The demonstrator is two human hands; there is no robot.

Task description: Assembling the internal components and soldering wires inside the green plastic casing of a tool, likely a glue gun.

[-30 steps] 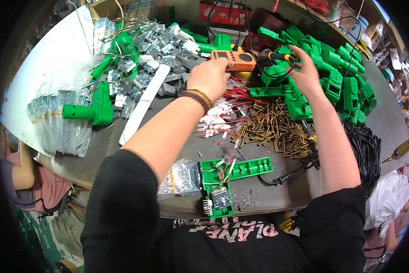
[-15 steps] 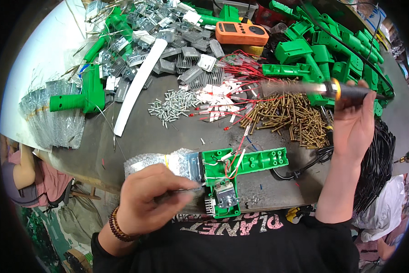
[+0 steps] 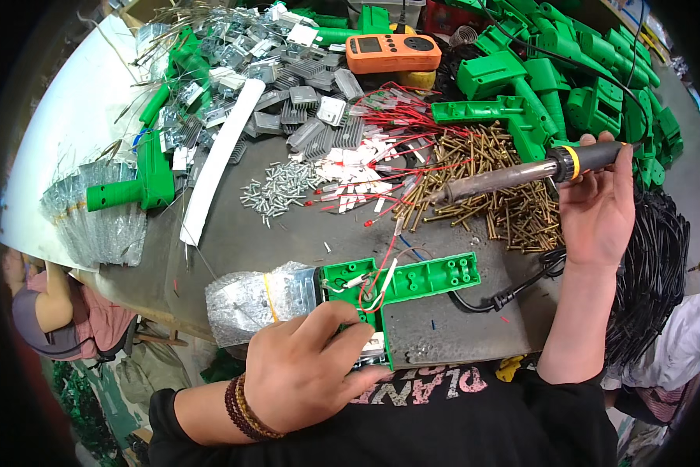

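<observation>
In my raised right hand (image 3: 599,202) is a soldering iron (image 3: 513,177) with a black handle, a yellow ring and a thick metal barrel pointing left. An opened green plastic housing half (image 3: 431,279) lies near the table's front edge, its long arm toward the right. Red and white wires (image 3: 377,288) run inside it. My left hand (image 3: 311,366) is closed over the housing's lower stub, fingers bent and thumb low, hiding most of the metal part there. Left of the housing, a plastic-wrapped metal piece (image 3: 241,307) with a yellow band adjoins it.
Behind are piles of silver screws (image 3: 276,191), brass-coloured screws (image 3: 513,218), red-wired parts (image 3: 357,175) and grey finned heat sinks (image 3: 295,117). Green housings (image 3: 552,78) and an orange meter (image 3: 392,53) stand farther back. Black cable bundles (image 3: 649,272) hang at right. Another person's arm (image 3: 54,300) shows at left.
My left hand has moved right and down onto the housing's lower stub, covering the metal part. The soldering iron's tip has swung lower, and the view has shifted slightly.
</observation>
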